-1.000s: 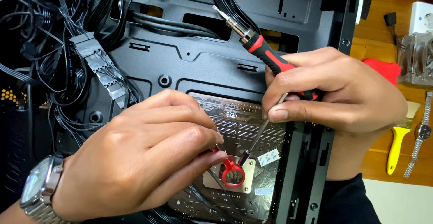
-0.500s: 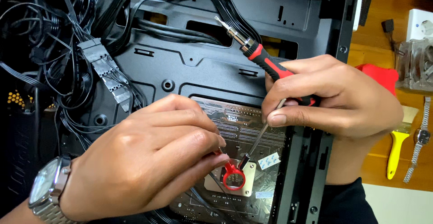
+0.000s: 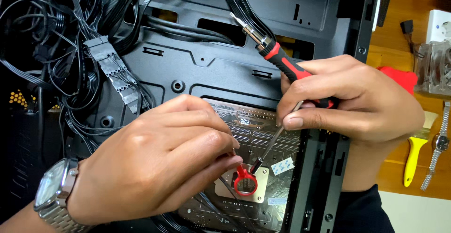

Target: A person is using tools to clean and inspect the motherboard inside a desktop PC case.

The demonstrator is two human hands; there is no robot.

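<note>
My left hand rests over the open black computer case, fingertips pinching a small red ring-shaped part against the silver backplate behind the motherboard. My right hand grips a red-and-black screwdriver whose metal tip points up and to the left. From the same hand's thumb and forefinger a thin metal shaft slants down, and its dark tip touches the backplate beside the red ring.
A bundle of black cables with connectors fills the case's upper left. On the wooden table to the right lie a yellow-handled brush, a metal wristwatch, a red cloth and a clear plastic part. My left wrist wears a watch.
Both hands keep their grips and places over the backplate. The view has shifted only slightly.
</note>
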